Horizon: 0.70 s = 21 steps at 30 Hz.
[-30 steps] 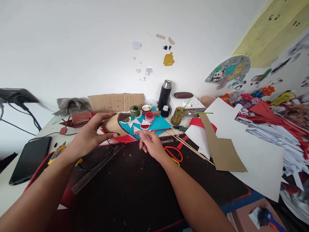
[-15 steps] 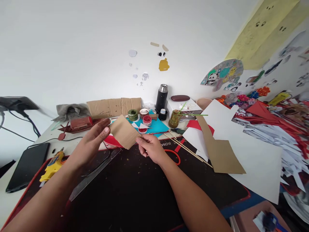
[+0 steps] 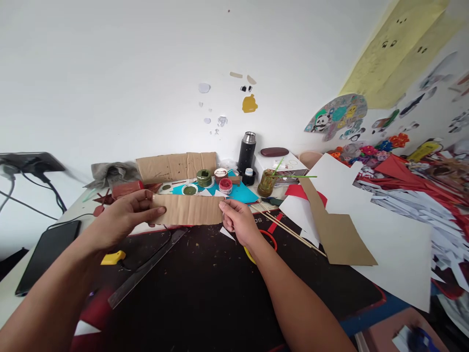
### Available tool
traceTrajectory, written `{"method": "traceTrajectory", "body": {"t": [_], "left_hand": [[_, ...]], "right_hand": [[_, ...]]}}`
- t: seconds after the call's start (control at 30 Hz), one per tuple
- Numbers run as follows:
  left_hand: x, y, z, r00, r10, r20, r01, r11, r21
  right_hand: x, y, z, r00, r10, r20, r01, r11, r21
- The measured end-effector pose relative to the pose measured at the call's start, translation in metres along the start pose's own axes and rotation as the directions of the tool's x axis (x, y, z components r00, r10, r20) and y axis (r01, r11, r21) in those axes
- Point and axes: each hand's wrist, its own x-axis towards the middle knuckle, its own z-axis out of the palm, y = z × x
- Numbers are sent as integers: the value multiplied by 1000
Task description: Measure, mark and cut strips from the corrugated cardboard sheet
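A brown cardboard strip (image 3: 188, 209) is held level above the black cutting mat (image 3: 205, 288). My left hand (image 3: 126, 215) pinches its left end with thumb on the front. At the right end, my right hand (image 3: 238, 221) grips it with closed fingers. Behind the strip lie a teal sheet (image 3: 240, 192), open paint pots in green (image 3: 203, 177) and red (image 3: 225, 185), and small white paper triangles.
A metal ruler (image 3: 146, 269) lies on the mat at left, with a phone (image 3: 46, 254) further left. Scissors (image 3: 262, 242), wooden skewers (image 3: 289, 225), brown card (image 3: 339, 234) and white sheets (image 3: 388, 234) sit at right. A black flask (image 3: 247, 150) stands by the wall.
Both hands picked the cardboard piece up from the table, raised it and turned it. It now faces me as a flat, level strip held at both ends.
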Motion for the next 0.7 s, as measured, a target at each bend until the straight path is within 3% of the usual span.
{"method": "traceTrajectory", "body": {"t": [0.17,0.33,0.6,0.7], "left_hand": [[3,-1,13,1000,6,22,-4,998,-56],[5,-6,14,998,-8,58,15,994,-111],[12,-12,14,998,-57,-12,54,986,-156],[12,-7,13,995,-36,-97,11,969,-246]], "right_hand": [[3,1,-4,997,-28,-78,28,1000,-6],[3,0,-4,998,-30,-62,28,999,-35],[2,4,-2,999,-51,-19,48,991,-124],[2,1,-3,996,-85,-33,77,980,-181]]}}
